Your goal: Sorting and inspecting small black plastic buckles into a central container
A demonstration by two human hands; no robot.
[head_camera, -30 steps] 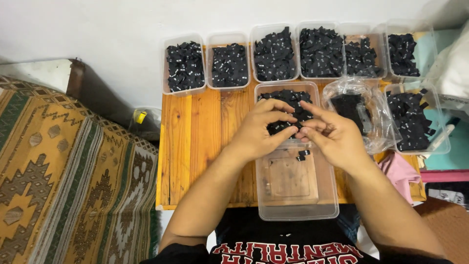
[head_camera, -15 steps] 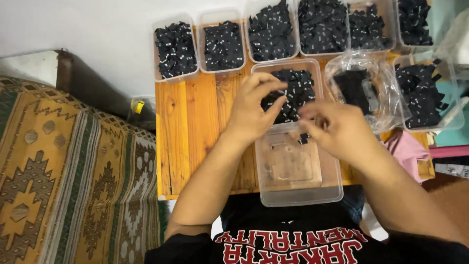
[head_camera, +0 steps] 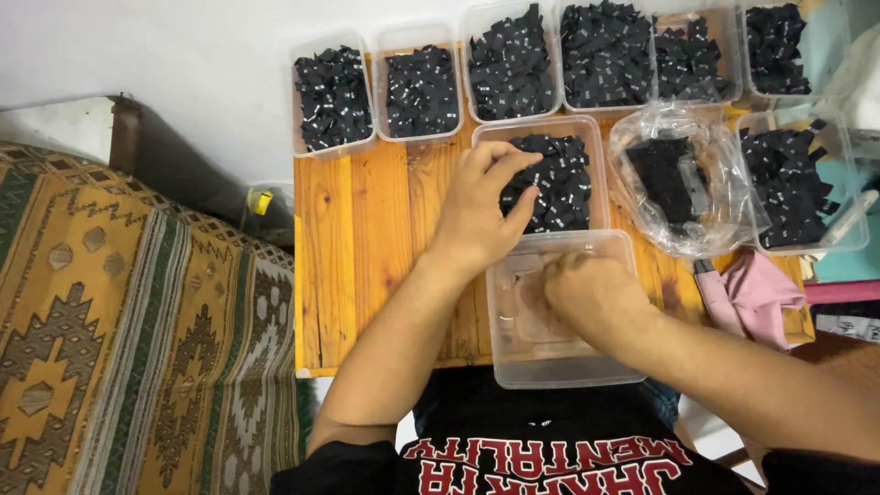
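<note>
My left hand (head_camera: 478,209) reaches over a clear tub of small black fabric labels (head_camera: 555,183) in the middle of the wooden table (head_camera: 357,247). Its fingers and thumb are spread just above the pile. My right hand (head_camera: 591,289) is lower, inside a clear, nearly empty plastic tub (head_camera: 559,362) at the table's near edge. Its fingers are curled in, and whatever may be inside them is hidden.
Several clear tubs of black labels (head_camera: 422,92) line the back of the table. A clear plastic bag with black pieces (head_camera: 674,183) lies to the right, with another tub (head_camera: 793,183) and a pink cloth (head_camera: 752,293) beyond it. A patterned rug (head_camera: 119,339) covers the floor on the left.
Both hands were together over the labels tub. Now the right hand has dropped into the near tub, while the left stays over the pile with fingers spread.
</note>
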